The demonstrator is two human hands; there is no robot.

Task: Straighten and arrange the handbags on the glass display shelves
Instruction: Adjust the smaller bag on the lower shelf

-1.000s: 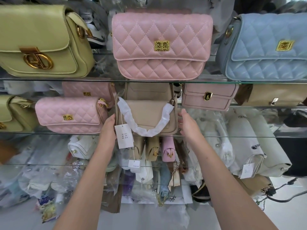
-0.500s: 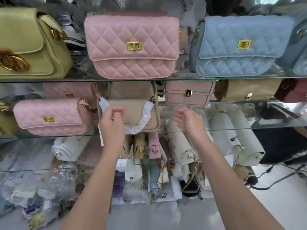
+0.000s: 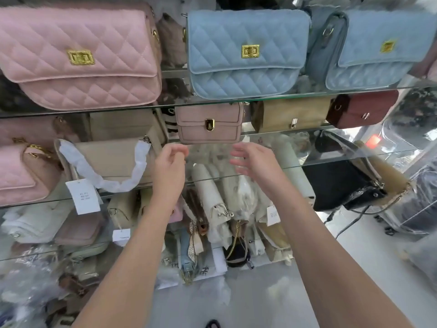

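A small dusty-pink bag [image 3: 209, 124] with a gold clasp stands on the middle glass shelf [image 3: 331, 151]. Just below it, my left hand [image 3: 170, 164] and my right hand [image 3: 254, 162] hover apart with loosely curled fingers, holding nothing. Left of my left hand sits a beige bag [image 3: 113, 159] with a paper-wrapped handle and a hanging white tag [image 3: 82, 196]. On the top shelf stand a quilted pink bag [image 3: 78, 55] and two quilted blue bags [image 3: 246, 53] [image 3: 373, 48].
A tan bag [image 3: 290, 114] and a maroon bag [image 3: 364, 108] stand right of the dusty-pink one. Another pink quilted bag [image 3: 21, 171] is at far left. Wrapped bags fill the lower shelves. A black bag [image 3: 340, 183] and a wheeled rack are at right.
The view has shifted right along the shelves. Both hands let go of the beige bag and moved right, below the small dusty-pink bag.
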